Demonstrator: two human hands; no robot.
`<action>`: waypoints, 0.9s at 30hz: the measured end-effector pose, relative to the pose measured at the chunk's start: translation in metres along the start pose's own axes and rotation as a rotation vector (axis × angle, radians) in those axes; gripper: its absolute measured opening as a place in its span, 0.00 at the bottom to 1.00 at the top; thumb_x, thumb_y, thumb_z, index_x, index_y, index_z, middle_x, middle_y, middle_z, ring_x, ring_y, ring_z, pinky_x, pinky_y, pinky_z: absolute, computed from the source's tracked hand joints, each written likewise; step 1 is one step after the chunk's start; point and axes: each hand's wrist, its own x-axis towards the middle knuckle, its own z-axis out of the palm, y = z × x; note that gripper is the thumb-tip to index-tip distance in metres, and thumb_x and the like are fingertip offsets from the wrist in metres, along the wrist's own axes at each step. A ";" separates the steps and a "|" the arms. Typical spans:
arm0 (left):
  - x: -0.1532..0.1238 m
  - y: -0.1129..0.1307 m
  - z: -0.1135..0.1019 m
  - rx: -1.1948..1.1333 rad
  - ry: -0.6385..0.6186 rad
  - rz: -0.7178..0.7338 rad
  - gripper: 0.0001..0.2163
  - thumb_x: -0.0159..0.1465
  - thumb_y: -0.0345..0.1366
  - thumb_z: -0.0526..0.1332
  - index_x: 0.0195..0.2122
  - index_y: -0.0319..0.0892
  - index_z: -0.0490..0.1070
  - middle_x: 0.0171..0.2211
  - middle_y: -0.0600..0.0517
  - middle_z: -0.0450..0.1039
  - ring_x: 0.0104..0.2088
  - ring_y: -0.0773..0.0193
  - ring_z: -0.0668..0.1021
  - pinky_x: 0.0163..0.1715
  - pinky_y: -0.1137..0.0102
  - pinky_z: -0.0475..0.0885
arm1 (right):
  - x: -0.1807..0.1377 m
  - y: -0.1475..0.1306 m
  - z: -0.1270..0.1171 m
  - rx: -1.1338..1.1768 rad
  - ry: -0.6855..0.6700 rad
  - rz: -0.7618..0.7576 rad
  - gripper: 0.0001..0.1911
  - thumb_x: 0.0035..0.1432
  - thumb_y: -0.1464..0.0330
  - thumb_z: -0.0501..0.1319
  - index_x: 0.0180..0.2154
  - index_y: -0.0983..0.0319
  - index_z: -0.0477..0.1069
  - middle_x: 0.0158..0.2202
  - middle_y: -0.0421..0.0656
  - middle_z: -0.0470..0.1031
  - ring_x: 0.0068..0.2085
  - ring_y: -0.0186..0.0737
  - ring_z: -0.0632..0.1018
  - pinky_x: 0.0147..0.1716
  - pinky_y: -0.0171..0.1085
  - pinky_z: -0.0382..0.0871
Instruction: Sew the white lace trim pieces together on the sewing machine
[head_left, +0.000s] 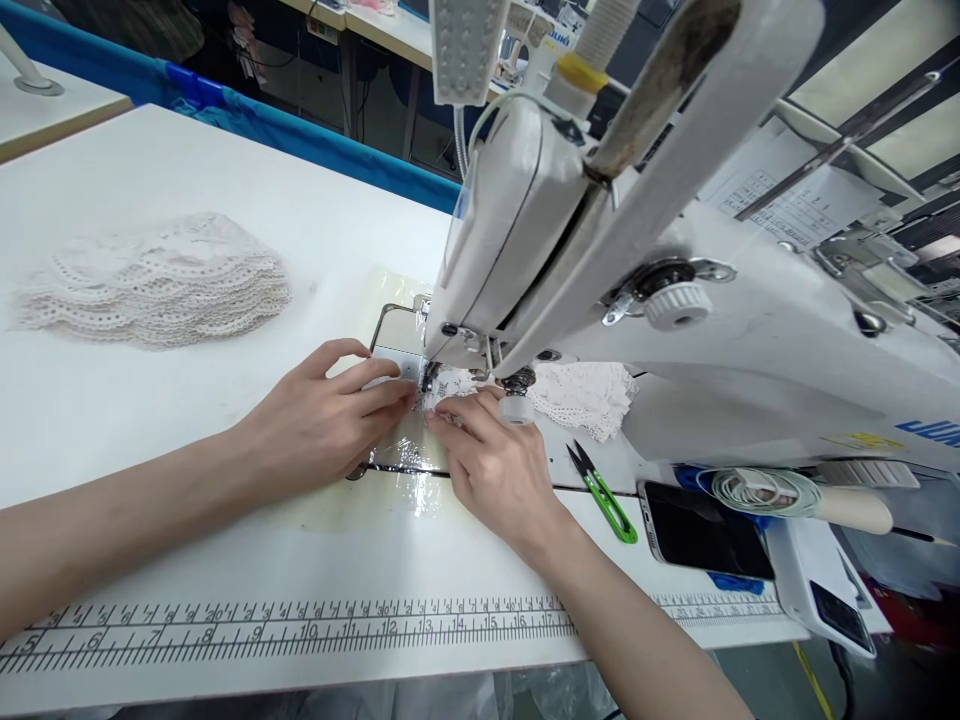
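A white sewing machine [637,270] stands on the white table [187,420]. Under its needle lies a small white lace piece [450,385]. My left hand [330,420] lies flat on the table left of the needle, fingers stretched out and fingertips pressing the lace. My right hand [495,465] rests in front of the needle, fingers pressed down on the same lace piece. More white lace [589,395] lies behind the presser foot, to the right.
A stack of white lace pieces [150,285] sits at the left of the table. Green thread snips [604,495], a dark phone [705,530] and a coiled white cable [765,492] lie to the right. A printed ruler [300,625] runs along the front edge.
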 end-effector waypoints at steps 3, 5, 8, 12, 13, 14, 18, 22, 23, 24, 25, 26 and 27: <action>-0.001 -0.002 0.004 0.006 0.006 -0.015 0.14 0.72 0.26 0.54 0.45 0.45 0.79 0.50 0.54 0.83 0.52 0.57 0.79 0.57 0.58 0.65 | 0.000 0.001 0.000 -0.025 -0.026 0.001 0.18 0.66 0.81 0.56 0.47 0.62 0.82 0.46 0.43 0.85 0.42 0.42 0.81 0.52 0.43 0.73; 0.000 -0.003 0.004 0.011 0.002 -0.022 0.13 0.73 0.27 0.54 0.46 0.45 0.79 0.49 0.54 0.84 0.52 0.57 0.79 0.56 0.58 0.65 | 0.000 0.001 0.001 -0.035 -0.051 0.006 0.19 0.66 0.81 0.56 0.48 0.62 0.82 0.47 0.44 0.85 0.44 0.42 0.81 0.51 0.44 0.74; 0.004 -0.003 0.002 0.021 -0.015 -0.036 0.13 0.73 0.28 0.54 0.47 0.45 0.79 0.48 0.53 0.84 0.50 0.57 0.80 0.55 0.58 0.66 | 0.000 0.001 0.001 -0.037 -0.087 0.013 0.19 0.67 0.81 0.56 0.50 0.61 0.81 0.50 0.44 0.84 0.45 0.43 0.81 0.52 0.46 0.74; 0.006 -0.003 0.000 0.042 -0.016 -0.045 0.13 0.74 0.29 0.54 0.47 0.44 0.79 0.47 0.53 0.84 0.50 0.57 0.80 0.54 0.58 0.66 | -0.002 0.001 0.001 -0.022 -0.112 0.023 0.20 0.67 0.80 0.57 0.52 0.60 0.81 0.50 0.45 0.84 0.46 0.44 0.81 0.54 0.48 0.74; 0.007 -0.003 0.000 0.043 -0.016 -0.046 0.13 0.74 0.29 0.54 0.47 0.44 0.79 0.47 0.53 0.84 0.50 0.57 0.80 0.54 0.58 0.66 | -0.002 0.001 0.001 -0.021 -0.115 0.025 0.20 0.67 0.80 0.57 0.53 0.60 0.81 0.50 0.45 0.84 0.47 0.44 0.81 0.54 0.48 0.74; 0.007 -0.003 0.000 0.045 -0.017 -0.048 0.13 0.74 0.29 0.53 0.47 0.43 0.79 0.47 0.53 0.84 0.51 0.57 0.80 0.54 0.57 0.66 | -0.002 0.001 0.001 -0.023 -0.115 0.026 0.20 0.67 0.80 0.57 0.53 0.60 0.81 0.51 0.45 0.84 0.47 0.43 0.81 0.54 0.48 0.74; 0.007 -0.002 0.000 0.065 -0.019 -0.053 0.13 0.74 0.29 0.53 0.47 0.43 0.79 0.48 0.53 0.84 0.51 0.56 0.81 0.54 0.57 0.66 | -0.002 0.000 0.001 -0.039 -0.092 0.020 0.19 0.69 0.79 0.56 0.51 0.60 0.81 0.51 0.43 0.84 0.48 0.42 0.81 0.56 0.46 0.72; 0.007 -0.002 0.001 0.079 -0.010 -0.050 0.13 0.75 0.29 0.53 0.49 0.40 0.78 0.48 0.51 0.84 0.50 0.56 0.81 0.53 0.56 0.66 | -0.001 0.001 0.001 -0.053 -0.086 0.015 0.19 0.68 0.80 0.57 0.51 0.60 0.81 0.51 0.44 0.84 0.48 0.42 0.81 0.56 0.47 0.72; 0.007 -0.002 0.001 0.078 -0.009 -0.052 0.13 0.75 0.30 0.52 0.49 0.39 0.77 0.48 0.50 0.84 0.50 0.56 0.81 0.53 0.56 0.66 | 0.000 0.001 0.001 -0.056 -0.088 0.014 0.19 0.67 0.80 0.57 0.52 0.61 0.80 0.51 0.44 0.84 0.48 0.43 0.81 0.56 0.47 0.72; 0.007 -0.002 0.002 0.078 -0.009 -0.055 0.14 0.75 0.30 0.52 0.50 0.38 0.77 0.49 0.50 0.84 0.51 0.56 0.81 0.53 0.56 0.66 | 0.000 0.001 0.001 -0.060 -0.092 0.014 0.20 0.67 0.81 0.57 0.52 0.61 0.80 0.51 0.44 0.84 0.48 0.43 0.81 0.56 0.47 0.72; 0.007 -0.002 0.002 0.079 -0.011 -0.058 0.14 0.76 0.30 0.51 0.50 0.38 0.77 0.49 0.49 0.84 0.51 0.56 0.81 0.53 0.56 0.66 | 0.000 0.002 0.002 -0.064 -0.099 0.015 0.20 0.67 0.81 0.57 0.53 0.61 0.80 0.52 0.44 0.84 0.49 0.43 0.81 0.56 0.47 0.72; 0.007 -0.002 0.002 0.080 -0.015 -0.063 0.14 0.76 0.31 0.51 0.51 0.37 0.77 0.50 0.49 0.84 0.51 0.55 0.81 0.53 0.56 0.66 | 0.001 0.002 0.002 -0.070 -0.104 0.019 0.21 0.66 0.81 0.57 0.53 0.61 0.80 0.53 0.44 0.83 0.49 0.44 0.80 0.56 0.47 0.72; 0.007 -0.002 0.002 0.080 -0.022 -0.070 0.14 0.76 0.31 0.51 0.51 0.37 0.76 0.50 0.48 0.83 0.51 0.55 0.81 0.53 0.56 0.66 | 0.001 0.003 0.003 -0.077 -0.107 0.021 0.21 0.66 0.81 0.57 0.53 0.60 0.80 0.53 0.44 0.83 0.50 0.44 0.80 0.56 0.47 0.72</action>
